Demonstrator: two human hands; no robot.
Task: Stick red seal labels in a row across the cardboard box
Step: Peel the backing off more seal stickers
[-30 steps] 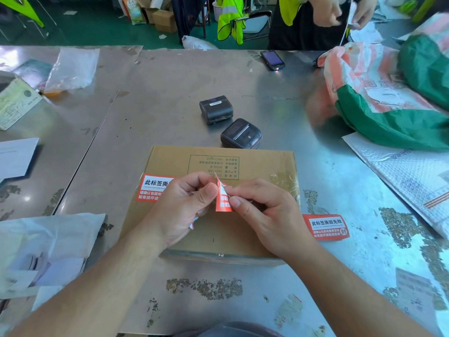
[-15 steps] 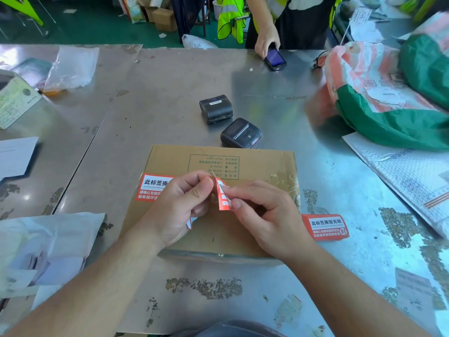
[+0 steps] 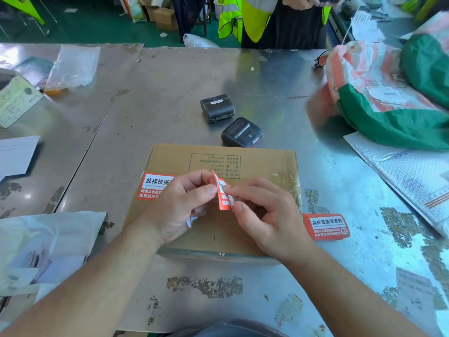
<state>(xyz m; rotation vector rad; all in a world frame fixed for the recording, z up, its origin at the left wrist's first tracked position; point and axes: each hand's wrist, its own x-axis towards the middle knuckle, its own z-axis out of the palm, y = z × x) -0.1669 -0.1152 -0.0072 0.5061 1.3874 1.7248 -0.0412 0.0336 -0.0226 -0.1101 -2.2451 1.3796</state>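
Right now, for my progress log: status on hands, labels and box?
Left hand, right hand both pinch one red label above the box. Stuck label at its left edge. Spare labels right of it. Nothing in the way.

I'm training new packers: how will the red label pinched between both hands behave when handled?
Probably floppy: the red label bends between the left hand and right hand. Likely very light: fingertip pinches carry it. May cling on contact, like the stuck label on the cardboard box.

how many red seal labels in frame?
3. Stuck label on the cardboard box, left edge, partly behind left hand. Held label pinched between left hand and right hand. Loose label on the table right of the box, possibly a stack.
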